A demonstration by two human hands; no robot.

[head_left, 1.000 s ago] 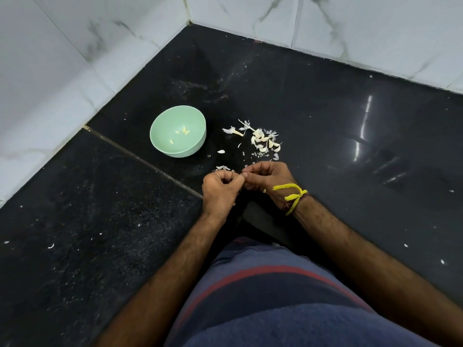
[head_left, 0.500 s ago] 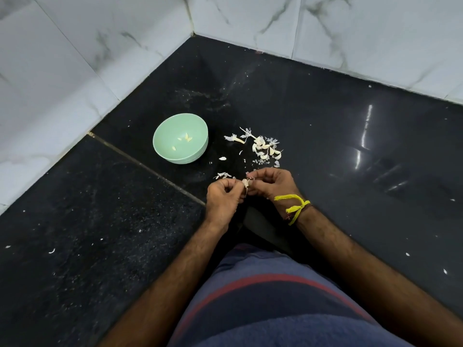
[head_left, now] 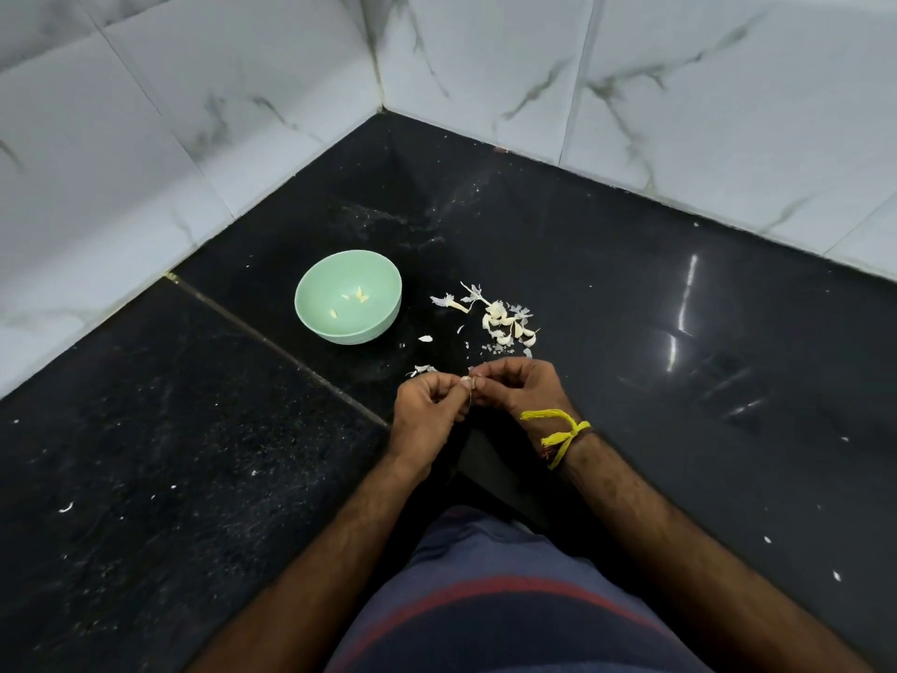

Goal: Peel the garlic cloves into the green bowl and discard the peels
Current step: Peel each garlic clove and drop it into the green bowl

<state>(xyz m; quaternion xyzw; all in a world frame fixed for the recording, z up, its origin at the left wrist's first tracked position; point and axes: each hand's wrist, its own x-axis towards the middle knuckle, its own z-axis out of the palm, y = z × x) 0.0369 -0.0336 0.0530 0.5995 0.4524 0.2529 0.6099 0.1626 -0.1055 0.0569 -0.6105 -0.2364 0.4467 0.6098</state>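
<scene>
Currently: green bowl (head_left: pixel 310 310) holds a few peeled cloves (head_left: pixel 357 296).
Both hands (head_left: pixel 468 383) pinch one garlic clove (head_left: pixel 466 380).

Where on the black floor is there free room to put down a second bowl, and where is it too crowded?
Free: the glossy black floor right of the garlic pile, up to the white marble wall tiles. Also the far corner behind the round pale green bowl. Crowded: between bowl and pile, where loose peels lie, and just before the left hand and right hand.
</scene>
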